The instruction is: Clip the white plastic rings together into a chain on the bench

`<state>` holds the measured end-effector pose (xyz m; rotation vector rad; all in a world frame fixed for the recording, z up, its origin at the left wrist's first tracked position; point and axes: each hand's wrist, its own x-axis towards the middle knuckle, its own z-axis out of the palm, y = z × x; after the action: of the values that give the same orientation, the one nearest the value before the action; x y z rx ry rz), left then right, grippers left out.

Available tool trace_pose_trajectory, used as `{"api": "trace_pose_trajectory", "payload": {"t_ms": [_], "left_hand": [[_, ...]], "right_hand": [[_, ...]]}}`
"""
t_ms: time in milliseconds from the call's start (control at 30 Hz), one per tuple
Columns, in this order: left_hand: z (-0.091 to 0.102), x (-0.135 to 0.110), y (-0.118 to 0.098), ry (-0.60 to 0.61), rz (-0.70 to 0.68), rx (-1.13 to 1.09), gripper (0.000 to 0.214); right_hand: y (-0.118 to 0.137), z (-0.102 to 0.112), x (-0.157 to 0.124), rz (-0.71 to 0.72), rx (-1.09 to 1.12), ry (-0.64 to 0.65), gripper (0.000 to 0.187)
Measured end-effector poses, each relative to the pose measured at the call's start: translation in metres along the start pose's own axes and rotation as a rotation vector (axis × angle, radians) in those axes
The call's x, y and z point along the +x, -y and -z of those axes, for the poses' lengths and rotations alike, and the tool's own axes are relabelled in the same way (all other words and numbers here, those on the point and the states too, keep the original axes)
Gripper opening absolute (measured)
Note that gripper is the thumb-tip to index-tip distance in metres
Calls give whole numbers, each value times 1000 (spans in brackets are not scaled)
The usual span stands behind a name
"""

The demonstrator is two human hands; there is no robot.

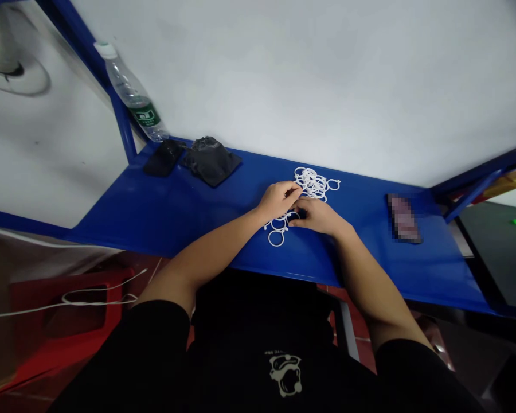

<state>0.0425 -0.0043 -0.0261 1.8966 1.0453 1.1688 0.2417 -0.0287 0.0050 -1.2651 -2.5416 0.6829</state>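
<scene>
Thin white plastic rings with small end tabs lie in a heap (313, 181) on the blue tabletop. My left hand (277, 199) reaches in from the left, fingertips pinched at the heap's near edge on a white ring, mostly covered by the fingers. Just right of it, my right hand (319, 215) is curled, with thumb and fingers around the edge of a white ring (293, 214). A smaller group of linked or overlapping rings (277, 236) lies below the hands, nearer my body. Whether those rings are joined is too small to tell.
A black drawstring pouch (210, 160) and a dark flat object (165, 158) lie at the back left, beside a clear bottle (133, 94) leaning there. To the right lies a pixelated phone-like object (403, 218). A red stool (69, 321) stands below left.
</scene>
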Motion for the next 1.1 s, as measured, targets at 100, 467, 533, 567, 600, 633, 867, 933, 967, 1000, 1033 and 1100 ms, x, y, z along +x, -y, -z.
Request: {"api": "trace_pose_trajectory", "payload": {"t_ms": [100,467,533,567,600,633,867,933,967,1000,1033,1100], "left_hand": [[3,-4,-3,68,-118,135,15],[2,-3,3,305,-147,353,22],[2,-2,5,324,-134,373,29],[2,-2,6,332,-128,382,32],[2,-1,7,340,-122,391,35],[2,-1,8,345,-117,398,37],[7,1,7,311,-117,332,36],[8,1,4,284,-77,289,36],[9,0,2,265,-51,271,35],[9,0,-1,244,-24,258,33],[9,0,-3,224,4,249,32],[9,-1,-6,190,50,239,30]], "right_hand": [[-7,1,-1,-64,-10,38,28],[-20,16,-8,-84,-48,-105,4],[-19,18,-8,-103,-31,-106,6],[-19,19,-9,-110,-19,-102,6],[-19,19,-9,-114,-6,-99,7],[-19,20,-10,-114,5,-100,9],[-22,20,-12,-69,6,-218,26],[-22,20,-11,-27,-10,-270,25],[-21,19,-11,-2,-18,-303,23],[-20,19,-10,25,-24,-339,21],[-19,19,-10,52,-30,-378,19],[-16,18,-9,102,-41,-456,15]]}}
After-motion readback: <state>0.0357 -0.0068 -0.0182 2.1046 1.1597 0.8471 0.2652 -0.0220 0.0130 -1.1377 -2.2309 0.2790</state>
